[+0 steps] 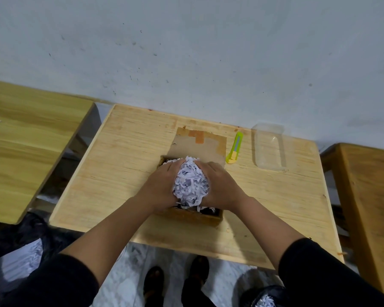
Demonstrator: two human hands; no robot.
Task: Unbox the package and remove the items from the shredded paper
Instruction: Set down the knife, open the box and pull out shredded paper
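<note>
An open cardboard box (187, 214) stands in the middle of a small wooden table (120, 165), its taped lid flap (200, 144) folded back toward the wall. My left hand (161, 185) and my right hand (222, 187) press from both sides on a big wad of white shredded paper (191, 181) held just above the box. More shreds lie inside the box under the wad. Any items in the paper are hidden.
A yellow-green utility knife (235, 148) lies right of the flap, and a clear plastic container (269, 147) beyond it. Wooden tables stand to the left (27, 147) and right (368, 196). Black bags with shredded paper (24, 260) sit on the floor at lower left and lower right.
</note>
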